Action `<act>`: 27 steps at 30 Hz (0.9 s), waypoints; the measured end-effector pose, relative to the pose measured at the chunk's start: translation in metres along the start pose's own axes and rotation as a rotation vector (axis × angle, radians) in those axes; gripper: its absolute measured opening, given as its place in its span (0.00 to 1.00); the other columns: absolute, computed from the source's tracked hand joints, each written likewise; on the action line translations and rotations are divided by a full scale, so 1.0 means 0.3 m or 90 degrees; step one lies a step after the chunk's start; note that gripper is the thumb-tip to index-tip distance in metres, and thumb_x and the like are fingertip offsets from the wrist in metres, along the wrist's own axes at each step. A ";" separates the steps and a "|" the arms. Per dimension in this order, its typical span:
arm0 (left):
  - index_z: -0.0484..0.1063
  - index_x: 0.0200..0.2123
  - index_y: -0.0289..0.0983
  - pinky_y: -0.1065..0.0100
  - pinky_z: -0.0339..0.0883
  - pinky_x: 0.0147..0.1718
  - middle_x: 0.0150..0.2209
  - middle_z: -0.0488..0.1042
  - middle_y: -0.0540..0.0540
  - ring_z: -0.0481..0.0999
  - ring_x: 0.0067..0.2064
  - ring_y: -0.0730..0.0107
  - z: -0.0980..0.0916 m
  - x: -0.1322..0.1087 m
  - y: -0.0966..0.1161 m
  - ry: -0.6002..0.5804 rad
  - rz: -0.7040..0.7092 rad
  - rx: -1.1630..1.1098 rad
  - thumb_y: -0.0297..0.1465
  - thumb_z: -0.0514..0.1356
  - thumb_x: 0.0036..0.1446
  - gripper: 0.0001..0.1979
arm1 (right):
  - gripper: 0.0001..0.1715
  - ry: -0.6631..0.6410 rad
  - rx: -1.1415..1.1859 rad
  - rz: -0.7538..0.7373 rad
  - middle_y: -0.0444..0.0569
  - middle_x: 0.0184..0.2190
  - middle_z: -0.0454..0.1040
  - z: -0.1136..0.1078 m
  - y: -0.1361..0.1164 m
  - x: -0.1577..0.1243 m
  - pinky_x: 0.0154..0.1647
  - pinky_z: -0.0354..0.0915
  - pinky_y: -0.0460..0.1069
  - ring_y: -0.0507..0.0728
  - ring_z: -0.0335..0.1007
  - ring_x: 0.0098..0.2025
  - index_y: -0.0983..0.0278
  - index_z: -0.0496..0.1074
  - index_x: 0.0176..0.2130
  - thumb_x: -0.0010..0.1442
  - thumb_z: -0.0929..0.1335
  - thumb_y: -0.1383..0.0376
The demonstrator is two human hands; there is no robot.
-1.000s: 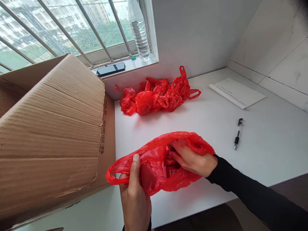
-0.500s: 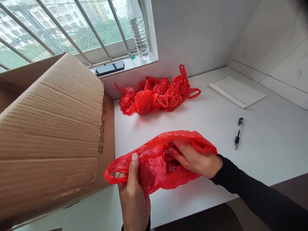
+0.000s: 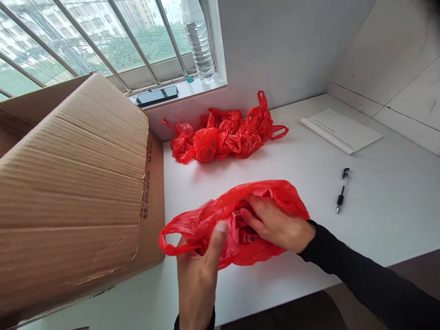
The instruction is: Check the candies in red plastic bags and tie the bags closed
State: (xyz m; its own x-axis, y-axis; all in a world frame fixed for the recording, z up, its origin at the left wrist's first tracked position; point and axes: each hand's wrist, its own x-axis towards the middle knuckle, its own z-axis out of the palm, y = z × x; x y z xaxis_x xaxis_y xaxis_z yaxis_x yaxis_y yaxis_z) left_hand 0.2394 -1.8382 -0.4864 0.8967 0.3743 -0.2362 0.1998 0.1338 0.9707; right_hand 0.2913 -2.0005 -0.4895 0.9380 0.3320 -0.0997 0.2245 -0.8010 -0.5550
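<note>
A red plastic bag (image 3: 250, 190) lies with its mouth gaping in front of me on the white table. My left hand (image 3: 199, 266) grips the bag's left side, thumb inside the mouth and the fingers behind the plastic. Inside the bag my right hand (image 3: 275, 222) reaches down, its thumb and bent fingers closed over the contents; the fingertips are hidden. Under that hand shows a small red box or packet (image 3: 248, 236) with dark print. I cannot make out what the right fingers hold.
A large open cardboard box (image 3: 79, 183) fills the left. Several knotted red bags (image 3: 227, 135) sit along the wall. A pen (image 3: 342, 192) and a sheet of paper (image 3: 343, 130) lie to the right. The sill bears a phone (image 3: 157, 96) and a water bottle (image 3: 199, 46).
My left hand has shifted right and its thumb has moved further into the bag's mouth. The bag's left handle has come right with it. My right hand stays inside, nearly in place.
</note>
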 end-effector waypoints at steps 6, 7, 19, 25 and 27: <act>0.80 0.42 0.41 0.64 0.74 0.40 0.40 0.81 0.47 0.80 0.44 0.57 0.001 0.035 -0.047 -0.034 -0.052 0.022 0.40 0.70 0.54 0.14 | 0.07 -0.025 0.082 0.053 0.46 0.36 0.78 0.000 0.004 0.002 0.39 0.68 0.51 0.56 0.75 0.36 0.61 0.68 0.42 0.69 0.61 0.64; 0.79 0.41 0.41 0.66 0.74 0.37 0.40 0.81 0.48 0.80 0.43 0.58 -0.001 0.041 -0.054 -0.017 -0.042 0.013 0.40 0.69 0.55 0.13 | 0.06 -0.009 0.077 0.080 0.46 0.35 0.78 -0.002 0.003 0.000 0.39 0.68 0.51 0.56 0.75 0.36 0.61 0.68 0.41 0.68 0.62 0.64; 0.78 0.48 0.44 0.72 0.76 0.37 0.49 0.79 0.47 0.79 0.47 0.63 -0.023 0.060 -0.068 -0.009 0.017 -0.026 0.39 0.63 0.64 0.12 | 0.14 0.089 -0.018 0.159 0.48 0.24 0.74 -0.001 0.019 0.006 0.28 0.63 0.52 0.58 0.72 0.27 0.59 0.65 0.29 0.67 0.61 0.62; 0.76 0.52 0.45 0.71 0.77 0.30 0.63 0.70 0.44 0.81 0.41 0.64 -0.009 0.031 -0.039 -0.031 -0.004 -0.084 0.42 0.71 0.52 0.24 | 0.09 0.023 0.086 0.107 0.48 0.36 0.79 0.026 0.052 0.027 0.40 0.69 0.52 0.57 0.76 0.37 0.61 0.66 0.41 0.71 0.60 0.61; 0.75 0.52 0.45 0.70 0.78 0.33 0.66 0.66 0.43 0.81 0.45 0.61 -0.005 0.023 -0.027 -0.035 -0.004 -0.073 0.42 0.71 0.52 0.24 | 0.08 0.016 0.091 0.065 0.47 0.41 0.78 0.038 0.067 0.037 0.47 0.68 0.52 0.55 0.76 0.42 0.60 0.67 0.43 0.72 0.59 0.64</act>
State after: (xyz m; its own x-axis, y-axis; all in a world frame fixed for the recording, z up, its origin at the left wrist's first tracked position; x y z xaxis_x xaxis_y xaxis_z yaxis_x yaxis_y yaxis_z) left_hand 0.2435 -1.8353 -0.4960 0.9167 0.3221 -0.2363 0.1620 0.2409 0.9569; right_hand 0.3033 -2.0072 -0.5112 0.9609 0.2384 -0.1413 0.0897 -0.7501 -0.6552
